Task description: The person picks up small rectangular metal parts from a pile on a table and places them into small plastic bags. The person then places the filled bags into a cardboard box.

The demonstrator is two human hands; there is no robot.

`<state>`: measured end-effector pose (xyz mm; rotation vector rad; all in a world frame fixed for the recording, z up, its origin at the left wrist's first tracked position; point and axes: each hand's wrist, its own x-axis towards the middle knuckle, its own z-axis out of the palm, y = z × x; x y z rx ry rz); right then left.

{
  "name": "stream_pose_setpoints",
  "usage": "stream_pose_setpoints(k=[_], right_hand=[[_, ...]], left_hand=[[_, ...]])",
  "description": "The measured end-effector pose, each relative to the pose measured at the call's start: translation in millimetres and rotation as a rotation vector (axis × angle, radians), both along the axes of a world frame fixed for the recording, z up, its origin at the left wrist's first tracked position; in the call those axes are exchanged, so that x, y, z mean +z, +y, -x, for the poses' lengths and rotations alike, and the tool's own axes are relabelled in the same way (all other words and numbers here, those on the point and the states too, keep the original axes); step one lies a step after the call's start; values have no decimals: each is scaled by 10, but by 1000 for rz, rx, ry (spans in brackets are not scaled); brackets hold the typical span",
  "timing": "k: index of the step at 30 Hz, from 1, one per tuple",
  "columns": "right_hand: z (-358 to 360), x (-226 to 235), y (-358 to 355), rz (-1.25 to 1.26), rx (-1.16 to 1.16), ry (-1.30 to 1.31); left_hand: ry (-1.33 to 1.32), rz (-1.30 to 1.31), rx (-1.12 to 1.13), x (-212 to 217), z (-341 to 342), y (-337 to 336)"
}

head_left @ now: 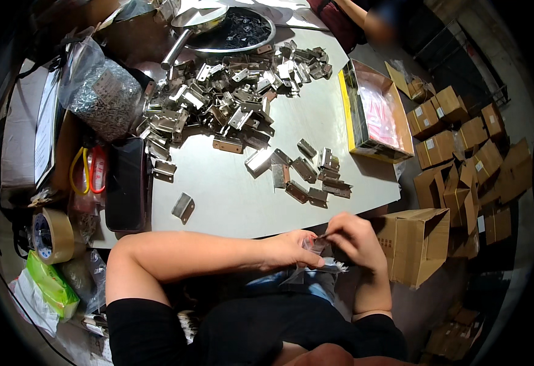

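Metal brackets (241,118) (smooth, glossy).

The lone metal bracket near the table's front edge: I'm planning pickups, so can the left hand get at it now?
Probably yes: the bracket lies apart on the white tabletop, nothing over it. The left hand holds a clear plastic bag, though, and might need freeing.

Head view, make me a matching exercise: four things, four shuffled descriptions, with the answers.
1. small clear bag
2. tape roll
3. metal bowl
4. metal brackets

A. heaped and scattered on the white table
B. tan in colour
C. held in the left hand
D. filled with black pieces

Pairs: 1-C; 2-B; 3-D; 4-A
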<state>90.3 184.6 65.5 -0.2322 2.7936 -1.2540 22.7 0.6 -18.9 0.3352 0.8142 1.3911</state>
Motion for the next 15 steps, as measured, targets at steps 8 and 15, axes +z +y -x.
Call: stream_pose_setpoints(k=[8,15], right_hand=[[175,-55,61,169,180,-121],[523,-356,241,-367,-390,483]], left_hand=[[-69,-85,-131,37,-3,-48],[166,53,-206,69,29,-32]])
